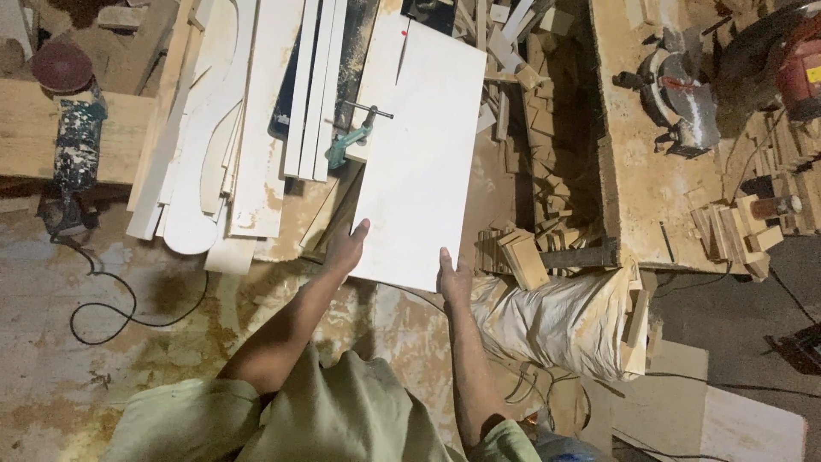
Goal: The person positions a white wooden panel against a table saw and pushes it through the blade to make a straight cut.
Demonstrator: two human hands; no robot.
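Observation:
A white rectangular board (423, 145) lies on the workbench, its near edge hanging over toward me. A thin saw cut runs into its far end. My left hand (346, 248) grips the board's near left corner, thumb on top. On the near right edge, my right hand (453, 275) holds the board from below. A teal screw clamp (352, 141) sits at the board's left edge, beside white strips.
White curved offcuts and long strips (248, 120) pile left of the board. An angle grinder (73, 128) with black cord (103, 299) lies far left. Wood scrap blocks (530, 154) fill the gap right. A circular saw (684, 98) rests on the right bench. A white sack (564, 316) lies below.

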